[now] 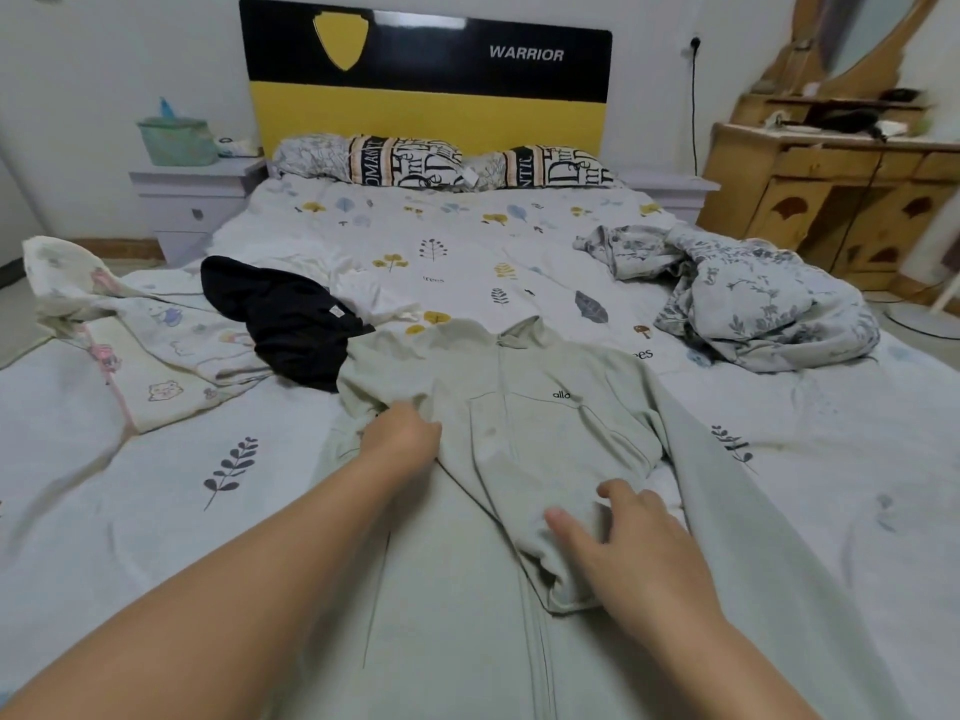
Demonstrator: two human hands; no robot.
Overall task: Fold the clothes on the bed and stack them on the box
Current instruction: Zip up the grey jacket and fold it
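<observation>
Head view shows your left hand (pixel 402 433) gripping a fold of the pale green hooded jacket (pixel 524 423), fingers curled into the cloth by its left sleeve. Your right hand (pixel 631 545) rests on the jacket's folded-over lower part, fingers spread and loose. The jacket lies front-up along the middle of the bed (pixel 130 501), reaching the foot edge. A black garment (pixel 291 319) touches its left shoulder; a cartoon-print garment (pixel 150 350) lies near the bed's left edge.
</observation>
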